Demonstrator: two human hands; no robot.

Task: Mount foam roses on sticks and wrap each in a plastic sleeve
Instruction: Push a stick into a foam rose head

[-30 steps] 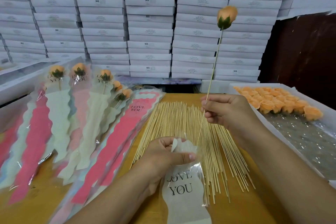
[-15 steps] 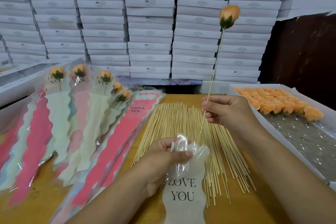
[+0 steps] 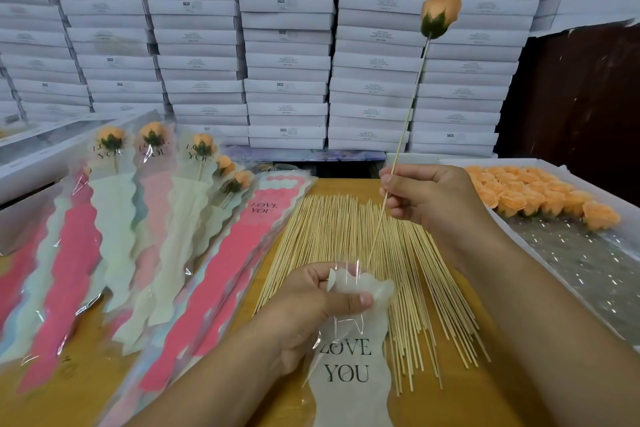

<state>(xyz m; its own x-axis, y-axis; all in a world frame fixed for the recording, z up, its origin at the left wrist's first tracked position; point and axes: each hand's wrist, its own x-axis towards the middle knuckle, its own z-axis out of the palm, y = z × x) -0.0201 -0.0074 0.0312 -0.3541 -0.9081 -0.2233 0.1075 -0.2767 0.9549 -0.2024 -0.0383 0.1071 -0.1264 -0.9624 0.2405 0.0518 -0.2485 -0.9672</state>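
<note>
Sleeves with finished roses point(image 3: 152, 184) lie at your far left on the wooden worktop point(image 3: 485, 402), fanned side by side, and next to them is a pile of empty pink sleeves point(image 3: 221, 253) printed with LOVE YOU. Your left hand point(image 3: 311, 308) comes next, low in the middle: its thumb and fingers pinch the top edge of a white plastic sleeve point(image 3: 349, 367), and the mouth of this sleeve is crumpled between them. Under and behind this hand the bare sticks point(image 3: 346, 239) are spread flat on the worktop. Your right hand point(image 3: 426, 198) is higher and to the right, with fingers closed around one thin stick point(image 3: 408, 114). This stick stands almost upright, its lower tip is just above the sleeve mouth, and an orange foam rose point(image 3: 440, 14) sits on its top end. At your far right a white tray point(image 3: 540, 253) holds loose orange roses point(image 3: 533, 194). White boxes point(image 3: 287, 45) are stacked along the back.
</note>
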